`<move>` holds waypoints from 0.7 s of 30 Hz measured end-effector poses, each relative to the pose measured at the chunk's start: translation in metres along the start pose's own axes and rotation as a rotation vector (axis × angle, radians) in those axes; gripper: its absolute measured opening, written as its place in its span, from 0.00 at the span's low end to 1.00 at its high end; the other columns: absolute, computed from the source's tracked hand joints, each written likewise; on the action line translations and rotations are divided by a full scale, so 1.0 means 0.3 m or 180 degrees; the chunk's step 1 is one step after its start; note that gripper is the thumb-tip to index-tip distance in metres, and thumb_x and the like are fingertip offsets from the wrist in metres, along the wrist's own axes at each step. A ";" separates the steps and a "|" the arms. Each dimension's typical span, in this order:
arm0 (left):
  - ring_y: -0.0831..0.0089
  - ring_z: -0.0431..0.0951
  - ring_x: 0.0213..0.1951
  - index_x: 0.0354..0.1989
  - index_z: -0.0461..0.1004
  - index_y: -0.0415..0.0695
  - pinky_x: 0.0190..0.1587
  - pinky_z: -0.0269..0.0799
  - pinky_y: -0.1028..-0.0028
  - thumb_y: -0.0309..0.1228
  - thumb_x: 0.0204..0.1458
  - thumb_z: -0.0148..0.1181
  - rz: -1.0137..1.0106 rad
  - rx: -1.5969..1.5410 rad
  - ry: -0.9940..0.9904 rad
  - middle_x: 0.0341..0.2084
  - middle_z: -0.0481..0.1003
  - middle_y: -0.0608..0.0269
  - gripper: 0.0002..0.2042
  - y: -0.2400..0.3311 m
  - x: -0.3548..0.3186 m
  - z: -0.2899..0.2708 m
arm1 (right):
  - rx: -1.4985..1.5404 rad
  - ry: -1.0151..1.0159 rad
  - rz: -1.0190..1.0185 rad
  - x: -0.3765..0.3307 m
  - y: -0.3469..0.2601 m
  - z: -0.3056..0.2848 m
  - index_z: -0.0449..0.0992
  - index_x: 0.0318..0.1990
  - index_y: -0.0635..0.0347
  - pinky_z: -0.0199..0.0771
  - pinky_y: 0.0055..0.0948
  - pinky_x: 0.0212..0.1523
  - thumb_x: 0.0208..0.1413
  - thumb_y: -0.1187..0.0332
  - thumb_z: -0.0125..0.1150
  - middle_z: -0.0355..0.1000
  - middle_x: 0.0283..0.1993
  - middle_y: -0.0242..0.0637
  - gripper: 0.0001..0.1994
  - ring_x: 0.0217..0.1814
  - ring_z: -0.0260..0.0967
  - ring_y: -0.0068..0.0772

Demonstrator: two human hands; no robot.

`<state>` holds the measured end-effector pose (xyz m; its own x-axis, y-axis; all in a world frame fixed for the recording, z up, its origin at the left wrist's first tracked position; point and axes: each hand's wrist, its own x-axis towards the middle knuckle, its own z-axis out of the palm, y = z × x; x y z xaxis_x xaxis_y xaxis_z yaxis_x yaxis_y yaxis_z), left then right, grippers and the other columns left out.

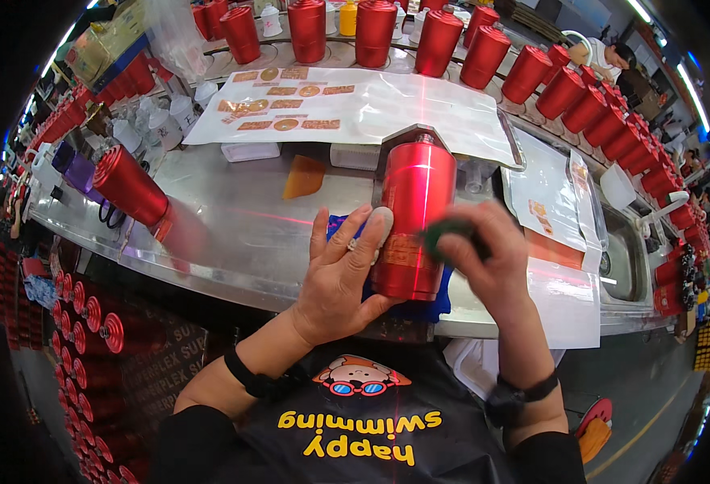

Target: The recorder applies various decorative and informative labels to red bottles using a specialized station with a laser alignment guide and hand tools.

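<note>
A shiny red metal canister [419, 181] lies in front of me, its neck pointing away, on a dark blue cloth [442, 300]. Gold lettering on a label [406, 252] shows on its lower side. My left hand [331, 278] steadies the canister from the left, thumb near its base and fingers along its side. A pale cover sits on one of its fingertips. Blurred by motion, my right hand [493, 252] pinches a dark green pad [447, 235] against the canister's right side; the pad's exact kind is unclear.
Decal sheets [419, 109] lie behind the canister, with a small amber sheet [304, 177] nearby. Another red canister [131, 187] tilts at the left. Several canisters line a curved conveyor [270, 60]. At the right are a sink [622, 258] and, farther back, a person [601, 58].
</note>
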<state>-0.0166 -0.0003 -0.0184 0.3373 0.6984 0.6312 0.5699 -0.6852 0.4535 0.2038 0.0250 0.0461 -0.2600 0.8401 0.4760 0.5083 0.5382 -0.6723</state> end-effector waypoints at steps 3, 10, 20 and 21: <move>0.52 0.57 0.66 0.67 0.51 0.35 0.68 0.36 0.47 0.43 0.45 0.67 0.0284 0.0219 -0.0062 0.63 0.61 0.48 0.44 -0.008 0.002 -0.011 | -0.0542 -0.0258 -0.0945 -0.028 -0.013 0.008 0.78 0.38 0.56 0.69 0.35 0.39 0.43 0.73 0.70 0.70 0.32 0.36 0.12 0.36 0.70 0.38; 0.48 0.55 0.66 0.69 0.46 0.35 0.67 0.37 0.45 0.42 0.43 0.69 -0.0199 -0.0188 0.0053 0.65 0.58 0.47 0.49 -0.024 -0.025 0.030 | -0.0341 0.0562 -0.0174 -0.002 0.019 0.031 0.79 0.40 0.57 0.69 0.34 0.39 0.41 0.74 0.72 0.69 0.30 0.37 0.15 0.35 0.69 0.37; 0.50 0.59 0.65 0.68 0.48 0.33 0.66 0.39 0.44 0.42 0.44 0.69 -0.0107 -0.0112 0.0118 0.63 0.60 0.46 0.47 -0.025 -0.034 0.030 | 0.0031 -0.0794 -0.0969 -0.072 -0.042 0.026 0.79 0.36 0.57 0.69 0.34 0.33 0.39 0.74 0.72 0.70 0.32 0.38 0.13 0.34 0.69 0.37; 0.50 0.59 0.65 0.68 0.48 0.33 0.66 0.39 0.45 0.42 0.44 0.69 -0.0158 -0.0143 0.0120 0.63 0.60 0.45 0.47 -0.027 -0.042 0.037 | 0.1016 -0.1463 -0.0807 -0.060 -0.059 -0.004 0.78 0.39 0.57 0.67 0.27 0.29 0.39 0.82 0.69 0.68 0.31 0.37 0.17 0.33 0.68 0.34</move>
<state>-0.0170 -0.0013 -0.0370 0.2806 0.7239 0.6303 0.5508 -0.6592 0.5119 0.2005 0.0003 0.0503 -0.7041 0.5881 0.3980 0.1318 0.6589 -0.7406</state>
